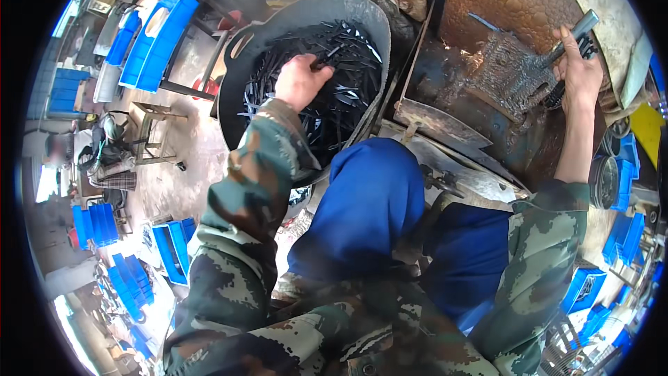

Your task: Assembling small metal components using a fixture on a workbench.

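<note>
On my left, past the blue bin [158,40] and the wooden stool [149,115], stood the big dark tub [320,10], holding a thick heap of thin black strips [351,101]. My left hand [303,82] was inside its mouth, over the heap, fingers curled and drawn together. A dark strip [336,52] showed just at my fingertips, slanting away from me and to the right; I could not tell whether I had it pinched or was only touching it. The strips around it lay every which way, long axes crossing.

By the look of it, the work was under way and far from over: plenty of strips lay loose in the tub, and I could make out none set at the machine on my right. How many had been done, I could not say.

To the right of my knees lay the grimy metal tray [445,122], and over it the caked metal block [511,73]. From the block's right side the grey rod [586,24] ran away from me and rightward, its round end pointing outward. My right hand [579,75] was wrapped about it.
</note>
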